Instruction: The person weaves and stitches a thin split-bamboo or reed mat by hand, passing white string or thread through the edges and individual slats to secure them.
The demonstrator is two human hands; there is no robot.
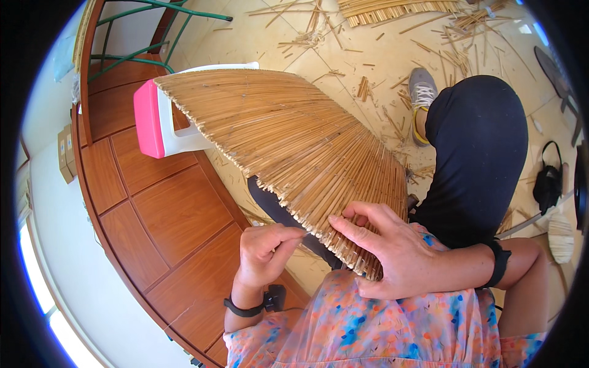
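A curved mat of thin brown reeds (288, 135), bound side by side, slants across my lap. Its cut ends form a rough, pale edge facing left and toward me. My right hand (402, 251) is closed around the near corner of the mat, thumb and fingertips pressing on the reeds. Beside that edge my left hand (267, 251) is closed in a pinch, its fingertips at the cut ends. A thin pale sliver shows at the fingertips, too small to name. The underside of the mat is hidden.
The mat's far end lies over a white stool with a pink top (147, 119). Left stands a brown wooden panelled cabinet (184, 214), with green metal legs (135, 58) beyond. Loose reed pieces (365, 89) litter the tiled floor. Another reed mat (392, 9) lies farther off.
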